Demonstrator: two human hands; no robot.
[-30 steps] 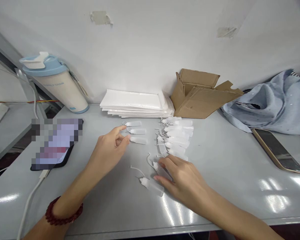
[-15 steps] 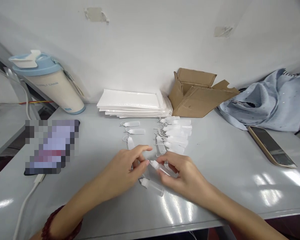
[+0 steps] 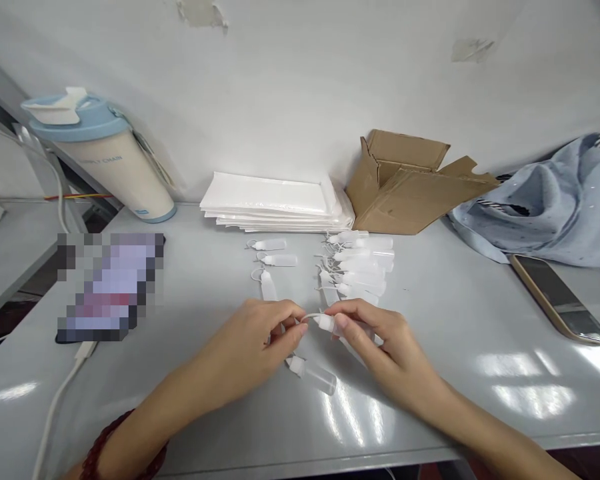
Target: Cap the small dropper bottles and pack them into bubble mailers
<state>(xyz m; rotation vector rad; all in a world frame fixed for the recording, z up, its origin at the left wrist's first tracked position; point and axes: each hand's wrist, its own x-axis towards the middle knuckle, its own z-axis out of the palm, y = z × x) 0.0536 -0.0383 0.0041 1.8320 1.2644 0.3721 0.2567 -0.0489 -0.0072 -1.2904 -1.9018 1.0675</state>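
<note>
Where the right fingers [image 3: 359, 338] pinch, a bottle [image 3: 326, 323] lies between.

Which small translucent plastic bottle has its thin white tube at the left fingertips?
The bottle held in the right hand; its tube alone spans the gap to the left hand.

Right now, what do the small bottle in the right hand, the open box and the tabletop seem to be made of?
Small bottle in the right hand: likely plastic, smooth and whitish, judging by its milky look and thin, bent strap.
Open box: matte brown cardboard, judging by its creased flaps.
Tabletop: smooth, glossy grey, mirroring bright lights; coated metal or laminate, I cannot tell which.
</note>
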